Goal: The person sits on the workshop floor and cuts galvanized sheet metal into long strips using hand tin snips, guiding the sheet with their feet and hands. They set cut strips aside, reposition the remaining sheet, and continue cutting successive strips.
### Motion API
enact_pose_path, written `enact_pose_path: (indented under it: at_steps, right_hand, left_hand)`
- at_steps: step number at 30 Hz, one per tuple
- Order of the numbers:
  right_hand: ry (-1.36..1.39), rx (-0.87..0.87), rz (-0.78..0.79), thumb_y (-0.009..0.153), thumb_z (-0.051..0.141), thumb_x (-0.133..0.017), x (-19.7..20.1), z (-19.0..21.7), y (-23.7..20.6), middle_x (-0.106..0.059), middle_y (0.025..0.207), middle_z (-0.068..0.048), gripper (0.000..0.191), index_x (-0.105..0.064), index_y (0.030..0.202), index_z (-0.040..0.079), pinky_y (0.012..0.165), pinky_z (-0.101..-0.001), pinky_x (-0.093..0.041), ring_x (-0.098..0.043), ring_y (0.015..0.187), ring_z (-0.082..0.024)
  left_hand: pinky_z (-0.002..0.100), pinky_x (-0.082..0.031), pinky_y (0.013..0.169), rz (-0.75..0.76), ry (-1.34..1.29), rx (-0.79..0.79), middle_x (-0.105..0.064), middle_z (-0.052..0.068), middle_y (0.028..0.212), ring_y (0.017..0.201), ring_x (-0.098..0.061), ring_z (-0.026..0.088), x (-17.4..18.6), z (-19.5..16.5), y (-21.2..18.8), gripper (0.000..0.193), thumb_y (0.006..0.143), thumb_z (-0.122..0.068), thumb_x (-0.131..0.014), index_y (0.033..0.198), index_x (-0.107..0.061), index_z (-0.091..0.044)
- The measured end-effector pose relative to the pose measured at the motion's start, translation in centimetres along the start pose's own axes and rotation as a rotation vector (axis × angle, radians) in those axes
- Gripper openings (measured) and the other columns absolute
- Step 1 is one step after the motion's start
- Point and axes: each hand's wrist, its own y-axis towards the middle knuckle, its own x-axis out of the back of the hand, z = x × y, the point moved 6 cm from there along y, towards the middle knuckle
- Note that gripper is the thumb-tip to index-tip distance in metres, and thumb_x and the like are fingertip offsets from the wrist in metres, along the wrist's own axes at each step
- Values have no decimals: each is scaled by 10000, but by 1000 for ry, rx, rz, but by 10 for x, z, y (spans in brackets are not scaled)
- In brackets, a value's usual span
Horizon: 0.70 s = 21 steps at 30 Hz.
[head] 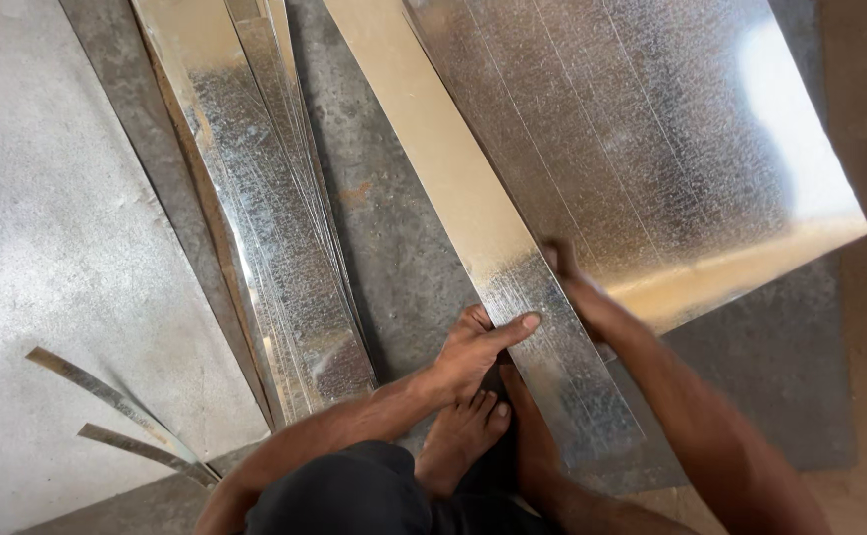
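No boxes, labels or signs in the shot, it's all bare galvanized metal on a grey concrete floor [394, 228].

The left hand [473, 352] comes in from the bottom with the arm bent across the knee. Its fingers curl under the near left edge of the strip [498, 258] and the thumb lies flat on top, so it's pinching that edge. The right hand [577, 287] is blurry. It sits over the seam where the strip meets the big sheet [651, 139], fingers pointing up the frame, and I honestly can't tell if it's gripping anything or just pressing down. A bare foot [458, 436] is planted just below the left hand, right by the strip's near end.

The strip itself is long and narrow with that shiny spangled zinc look. It runs diagonally from the top middle down to the lower right of centre, and its upper part reflects a flat tan colour. Its right edge runs along the big sheet, which has faint parallel lines and a bright glare spot.

Left of that there's a stack of strips [275, 228], and two thin curled offcuts [121, 416] lie on a pale sheet [57, 238] at far left.
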Motion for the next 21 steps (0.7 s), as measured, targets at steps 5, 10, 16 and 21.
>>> enact_pose_path:
  at_steps: [5,10,16,21]
  right_hand:
    - [-518,344,-210,959,325,-577,-9,34,25,-669,1162,-212,371,-557,1264,116,848,-489,-556,-673,1061,-366]
    - [-754,258,-425,898,332,-649,-23,29,7,-731,1005,-256,390,-707,1141,33,806,-561,-540,-689,979,-468]
    - [-929,138,-399,906,546,-614,-46,-7,-71,-712,695,-270,641,-563,1232,-4,603,-528,-558,-709,644,-447]
    - [-920,-3,-257,913,506,-639,-57,-82,-133,-740,793,-208,532,-545,1131,31,620,-512,-565,-727,716,-409]
  left_hand:
    - [303,-566,840,-52,108,-40,-773,36,1030,924,-694,114,1,0,-4,188,956,-152,-752,1090,-751,-21]
    - [316,-588,772,-113,139,-111,-778,78,986,848,-714,140,27,-1,-5,144,945,-133,-756,1036,-756,-22]
    - [380,-642,741,-435,244,-281,-776,100,956,826,-743,189,141,-83,-56,181,891,-112,-740,1040,-727,-10]
    - [429,-599,841,-683,392,-40,-732,145,1011,928,-714,224,244,-94,-140,297,902,-157,-763,1112,-651,21]
